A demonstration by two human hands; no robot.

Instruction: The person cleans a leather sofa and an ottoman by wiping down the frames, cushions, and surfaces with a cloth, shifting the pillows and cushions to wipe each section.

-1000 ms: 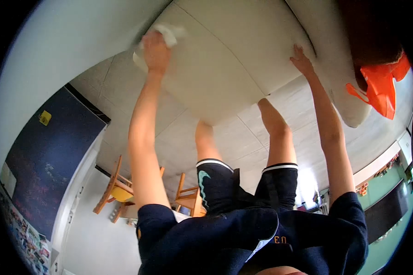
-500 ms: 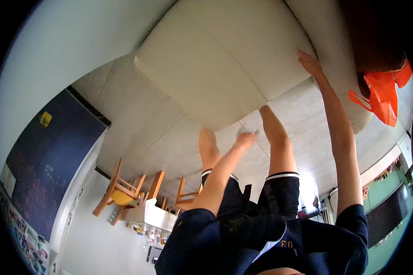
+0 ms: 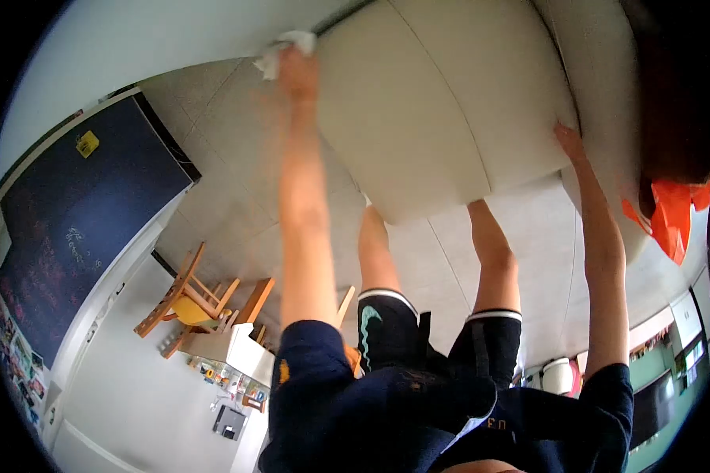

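My left hand (image 3: 298,75) is stretched far forward, its fingers closed round a crumpled white cloth or tissue (image 3: 296,38). Both are smeared by motion, beside the left edge of a cream padded sofa seat (image 3: 402,118) and close to a pale smooth surface (image 3: 166,35). Whether the cloth touches that surface I cannot tell. On the other side, my right hand (image 3: 569,142) rests against the sofa's right part, near a seam, with its fingers apart and nothing seen in them. My legs stand at the seat's front edge.
An orange bag (image 3: 672,217) lies at the right by a dark brown thing. Grey tiled floor (image 3: 426,260) surrounds my legs. Wooden chairs (image 3: 189,299) and a white table (image 3: 237,347) stand behind on the left, below a dark board (image 3: 79,229).
My left hand has swung from near my knees forward and left to the far edge of the seat, carrying the white cloth. My right hand stays on the sofa; the view has shifted.
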